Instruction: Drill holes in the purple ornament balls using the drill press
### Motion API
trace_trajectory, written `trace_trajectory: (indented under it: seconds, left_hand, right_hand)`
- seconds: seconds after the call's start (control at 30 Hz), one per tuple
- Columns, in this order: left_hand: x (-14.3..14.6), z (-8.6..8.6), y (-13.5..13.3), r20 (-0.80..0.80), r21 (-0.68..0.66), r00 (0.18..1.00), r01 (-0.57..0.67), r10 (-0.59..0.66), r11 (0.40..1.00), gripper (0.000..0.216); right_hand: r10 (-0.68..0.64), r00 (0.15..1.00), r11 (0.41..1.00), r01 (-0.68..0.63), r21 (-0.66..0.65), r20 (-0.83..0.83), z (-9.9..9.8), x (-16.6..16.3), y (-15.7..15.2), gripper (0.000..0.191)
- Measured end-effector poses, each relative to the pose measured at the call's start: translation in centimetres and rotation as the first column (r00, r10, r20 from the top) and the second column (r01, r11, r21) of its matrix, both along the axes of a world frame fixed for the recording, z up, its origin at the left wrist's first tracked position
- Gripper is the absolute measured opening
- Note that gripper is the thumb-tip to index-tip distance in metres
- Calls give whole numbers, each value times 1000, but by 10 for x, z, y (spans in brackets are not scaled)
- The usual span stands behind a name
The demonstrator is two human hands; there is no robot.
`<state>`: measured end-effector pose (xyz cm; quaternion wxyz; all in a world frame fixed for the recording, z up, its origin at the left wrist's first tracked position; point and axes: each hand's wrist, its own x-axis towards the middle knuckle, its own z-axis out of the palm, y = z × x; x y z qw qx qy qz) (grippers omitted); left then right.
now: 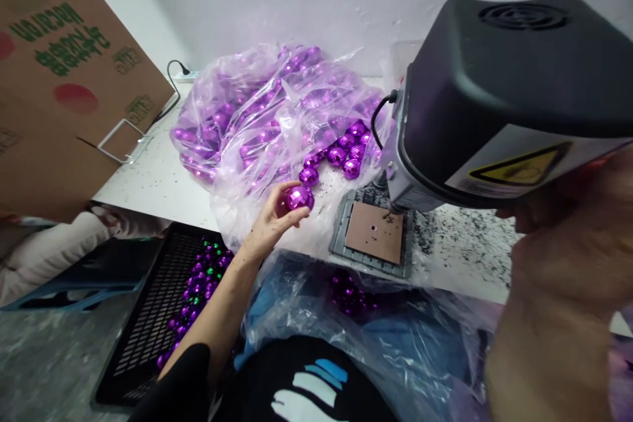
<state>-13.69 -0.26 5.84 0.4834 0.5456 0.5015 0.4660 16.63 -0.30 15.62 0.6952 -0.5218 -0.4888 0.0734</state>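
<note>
A shiny purple faceted ball (299,198) is pinched between the thumb and fingers of my left hand (277,214), above the plastic bag's near edge. Just beyond it, several loose purple balls (337,156) spill from a large clear plastic bag (277,112) full of them. At the right, my right hand (534,231) reaches up under a black machine head (519,92) with a yellow warning label; the machine and blur hide most of its fingers. Below the head, a square brown board (374,234) with a small hole lies on a grey metal base (340,247).
Dark shavings (459,244) cover the white table right of the base. A black crate (148,316) of purple and green balls stands at lower left. A cardboard box (74,79) rises at left, near another person's leg (54,250). Clear plastic (316,316) drapes over my lap.
</note>
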Motion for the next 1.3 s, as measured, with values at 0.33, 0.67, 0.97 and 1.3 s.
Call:
trace_trajectory:
  seconds: [0.33, 0.67, 0.97, 1.3]
  left_hand:
    - [58, -10, -14, 300, -242, 928, 298, -221, 923, 57]
    - [92, -38, -2, -326, 48, 927, 215, -188, 975, 53]
    - [114, -42, 9, -500, 246, 853, 306, -149, 920, 50]
    - [136, -46, 9, -653, 285, 757, 268, -18, 921, 47]
  right_hand:
    - [82, 990, 995, -87, -39, -115, 24, -5, 12, 47]
    - [118, 980, 990, -128, -52, -163, 24, 5, 32, 53]
    - [122, 983, 990, -130, -58, -137, 25, 5, 29, 53]
    - [111, 979, 992, -120, -44, -172, 27, 4, 29, 57]
